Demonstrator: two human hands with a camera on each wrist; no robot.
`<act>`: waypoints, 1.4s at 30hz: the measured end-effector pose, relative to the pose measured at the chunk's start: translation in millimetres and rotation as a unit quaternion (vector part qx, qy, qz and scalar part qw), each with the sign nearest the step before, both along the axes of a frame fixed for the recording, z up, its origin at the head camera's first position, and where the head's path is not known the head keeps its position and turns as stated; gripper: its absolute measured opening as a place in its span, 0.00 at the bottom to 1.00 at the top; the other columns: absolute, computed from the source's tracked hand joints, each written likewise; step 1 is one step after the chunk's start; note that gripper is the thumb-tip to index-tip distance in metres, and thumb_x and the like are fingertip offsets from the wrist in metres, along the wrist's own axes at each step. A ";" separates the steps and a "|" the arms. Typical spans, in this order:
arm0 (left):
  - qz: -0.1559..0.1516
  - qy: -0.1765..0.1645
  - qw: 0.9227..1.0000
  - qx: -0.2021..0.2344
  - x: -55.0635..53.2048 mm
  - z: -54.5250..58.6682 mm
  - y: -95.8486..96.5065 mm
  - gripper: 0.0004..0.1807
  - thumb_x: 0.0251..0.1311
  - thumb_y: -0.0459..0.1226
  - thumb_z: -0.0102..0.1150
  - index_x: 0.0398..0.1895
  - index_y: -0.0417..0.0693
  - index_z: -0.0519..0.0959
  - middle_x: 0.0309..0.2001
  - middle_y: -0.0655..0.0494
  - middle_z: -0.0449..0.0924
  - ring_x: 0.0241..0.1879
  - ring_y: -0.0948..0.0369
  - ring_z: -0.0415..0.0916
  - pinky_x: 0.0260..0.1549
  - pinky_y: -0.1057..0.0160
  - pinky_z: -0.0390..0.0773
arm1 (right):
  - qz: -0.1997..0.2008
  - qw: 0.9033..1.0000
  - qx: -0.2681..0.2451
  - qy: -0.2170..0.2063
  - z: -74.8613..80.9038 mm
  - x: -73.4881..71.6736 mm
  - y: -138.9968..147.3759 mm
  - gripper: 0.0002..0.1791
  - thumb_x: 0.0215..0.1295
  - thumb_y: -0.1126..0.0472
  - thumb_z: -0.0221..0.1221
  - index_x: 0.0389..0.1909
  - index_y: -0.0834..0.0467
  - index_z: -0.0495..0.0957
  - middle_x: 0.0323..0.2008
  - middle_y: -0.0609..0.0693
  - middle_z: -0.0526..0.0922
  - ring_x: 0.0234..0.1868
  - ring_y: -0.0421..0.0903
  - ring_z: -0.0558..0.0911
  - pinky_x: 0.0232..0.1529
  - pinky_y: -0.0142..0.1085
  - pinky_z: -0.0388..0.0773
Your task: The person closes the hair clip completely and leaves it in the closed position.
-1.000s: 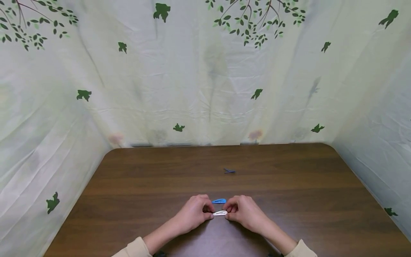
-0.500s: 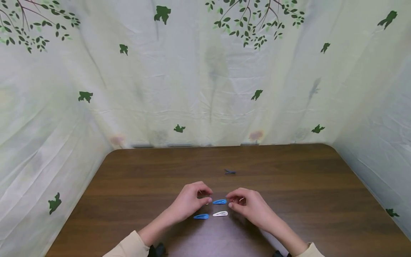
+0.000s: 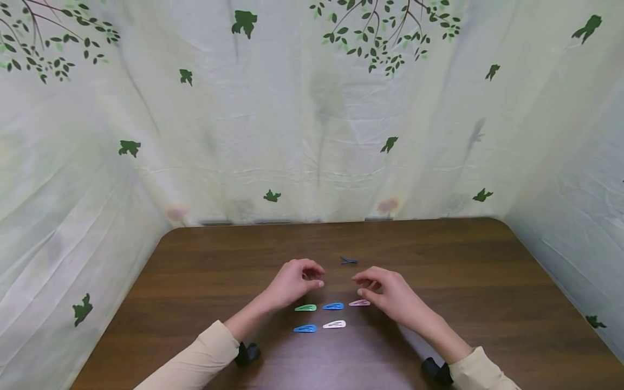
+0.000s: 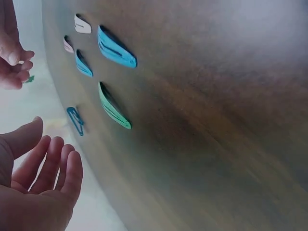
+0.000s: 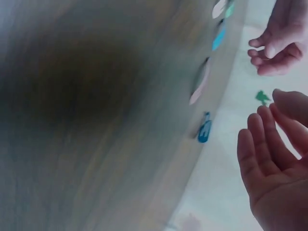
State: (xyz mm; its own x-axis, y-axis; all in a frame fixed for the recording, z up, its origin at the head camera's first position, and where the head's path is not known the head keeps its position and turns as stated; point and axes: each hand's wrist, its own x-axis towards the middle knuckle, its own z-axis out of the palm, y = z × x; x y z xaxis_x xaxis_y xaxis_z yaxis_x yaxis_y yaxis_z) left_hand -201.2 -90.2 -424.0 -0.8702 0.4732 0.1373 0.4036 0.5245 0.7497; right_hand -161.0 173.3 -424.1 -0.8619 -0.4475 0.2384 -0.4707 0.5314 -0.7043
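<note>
Several snap hair clips lie on the brown table. A green hair clip (image 3: 305,307), a blue hair clip (image 3: 333,306) and a pink hair clip (image 3: 359,303) form the farther row. Nearer to me are another blue hair clip (image 3: 305,329) and a white hair clip (image 3: 334,324). Farther off sits a dark blue hair clip (image 3: 349,260), its two parts spread. My left hand (image 3: 296,283) hovers beyond the green clip, fingers loosely bent and holding nothing. Just above and beside the pink clip is my right hand (image 3: 385,290), likewise holding nothing; it partly covers that clip's right end.
The wooden table (image 3: 219,260) has rounded far corners. Pale curtains (image 3: 292,108) printed with leaves hang behind it and along both sides. Each wrist wears a dark camera, seen under the cream sleeves (image 3: 209,346).
Both hands have let go of the white clip and moved away from me, toward the dark blue clip. The front blue, green and pink clips have come into sight.
</note>
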 end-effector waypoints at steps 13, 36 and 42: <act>0.030 -0.052 0.998 -0.017 -31.7 -8.1 4.2 0.09 0.57 0.31 0.69 0.41 0.39 0.84 0.32 0.57 0.82 0.31 0.60 0.76 0.29 0.64 0.77 | -0.051 0.998 0.035 0.015 -8.5 -35.8 9.6 0.12 0.61 0.68 0.66 0.47 0.61 0.83 0.41 0.50 0.84 0.38 0.42 0.81 0.41 0.37 0.80; -0.017 -0.021 0.999 -0.016 -71.5 -27.8 20.6 0.08 0.54 0.29 0.69 0.38 0.38 0.84 0.28 0.58 0.82 0.29 0.64 0.76 0.32 0.65 0.76 | -0.034 0.997 0.055 -0.049 -29.1 -86.1 1.7 0.10 0.62 0.65 0.66 0.44 0.59 0.84 0.33 0.44 0.84 0.34 0.39 0.80 0.41 0.39 0.76; -0.021 -0.030 0.999 -0.010 -75.9 -28.6 23.8 0.08 0.54 0.29 0.68 0.37 0.38 0.85 0.27 0.59 0.81 0.29 0.64 0.75 0.31 0.66 0.76 | -0.049 0.996 0.045 -0.067 -32.6 -92.5 1.2 0.08 0.60 0.64 0.68 0.41 0.56 0.86 0.30 0.42 0.84 0.33 0.38 0.79 0.40 0.38 0.76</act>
State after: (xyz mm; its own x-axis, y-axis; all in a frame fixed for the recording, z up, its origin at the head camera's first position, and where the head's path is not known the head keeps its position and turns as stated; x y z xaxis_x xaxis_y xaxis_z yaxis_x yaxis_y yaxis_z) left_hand -277.1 -66.5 -452.6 -0.8563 0.5110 0.0756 0.3795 0.5230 0.7632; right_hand -253.5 174.5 -456.7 -0.9238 -0.3741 0.0809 -0.3186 0.6346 -0.7041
